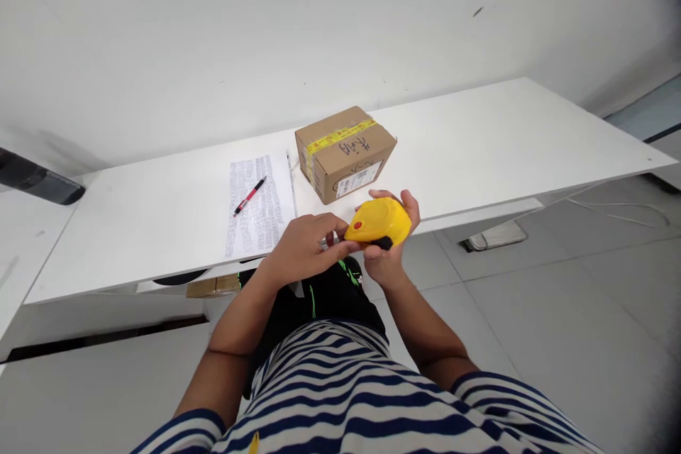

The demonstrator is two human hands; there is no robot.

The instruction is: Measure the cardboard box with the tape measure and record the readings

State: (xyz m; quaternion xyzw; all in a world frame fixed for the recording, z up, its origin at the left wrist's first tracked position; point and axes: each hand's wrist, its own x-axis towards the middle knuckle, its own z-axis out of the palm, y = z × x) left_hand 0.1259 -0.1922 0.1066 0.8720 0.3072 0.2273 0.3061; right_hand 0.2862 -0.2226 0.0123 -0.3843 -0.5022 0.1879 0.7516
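Hovering before the table and box, the right hand curls round the yellow tool, left hand pinching its tip. Handling it seems the step; the next move calls for steady support.

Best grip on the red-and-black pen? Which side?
I'd pinch the pen mid-barrel from above, fingertips closing across its length from both long sides: it's slim, lies flat and slanted on the paper, and nothing covers it.
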